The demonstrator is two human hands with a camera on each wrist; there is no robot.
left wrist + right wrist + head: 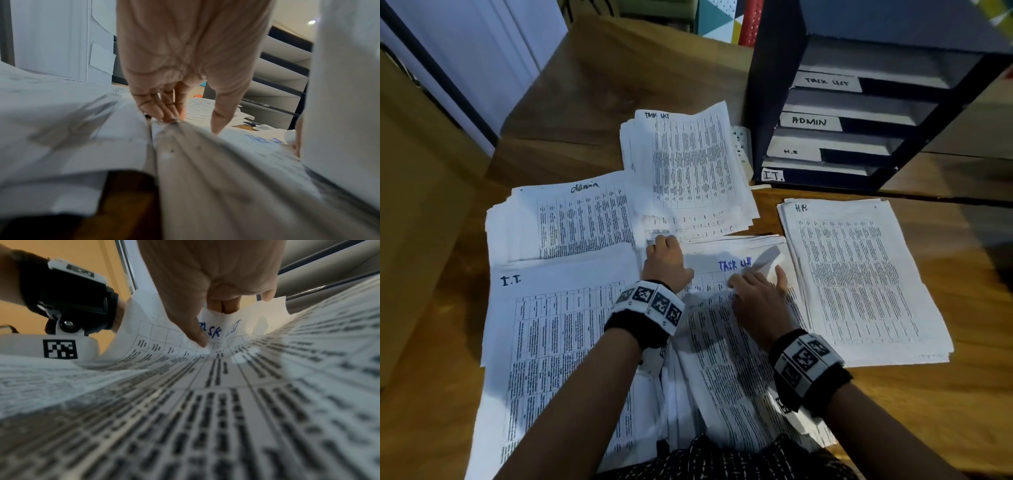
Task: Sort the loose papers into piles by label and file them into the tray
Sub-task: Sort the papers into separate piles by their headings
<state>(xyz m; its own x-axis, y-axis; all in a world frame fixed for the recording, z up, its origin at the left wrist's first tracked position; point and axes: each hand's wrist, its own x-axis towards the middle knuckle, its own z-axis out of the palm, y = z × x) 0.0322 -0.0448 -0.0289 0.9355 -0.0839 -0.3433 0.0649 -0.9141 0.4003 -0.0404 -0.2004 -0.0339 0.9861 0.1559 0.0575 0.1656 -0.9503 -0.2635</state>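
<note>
A loose stack of printed sheets (726,359) lies in front of me on the wooden table. Its top sheet (736,265) reads "TASK LIST" in blue. My right hand (756,277) pinches this sheet's upper edge between thumb and fingers and curls it upward (236,331). My left hand (659,245) presses its straight fingertips (164,113) onto the stack's upper left corner. Around the stack lie labelled piles: Task List (688,164), admin (571,219), I.T. (558,342) and H.R (859,274). The black tiered tray (767,102) stands at the back right, its slots tagged TASK LIST, ADMIN, H.R and I.T.
A white power strip (743,147) lies between the Task List pile and the tray. A white cabinet (465,61) stands beyond the table's left corner. Bare wood (935,404) shows to the right of the stack, below the H.R pile.
</note>
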